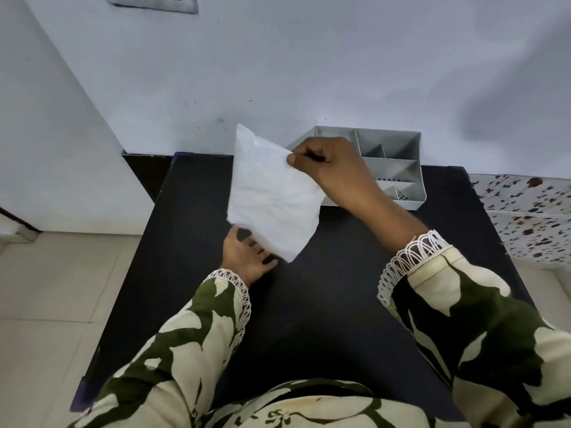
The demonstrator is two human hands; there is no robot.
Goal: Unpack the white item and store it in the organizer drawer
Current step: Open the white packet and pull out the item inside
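Observation:
A flat white packet is held up above the black table, tilted with one corner pointing down. My right hand pinches its upper right edge between thumb and fingers. My left hand is under its lower left edge, fingers touching the underside. Behind the packet, at the table's far edge by the wall, stands a grey organizer with several open compartments; my right hand and the packet hide its left part. A drawer front is not visible.
The white wall rises right behind the table. Pale tiled floor lies to the left. A speckled white surface adjoins the table on the right.

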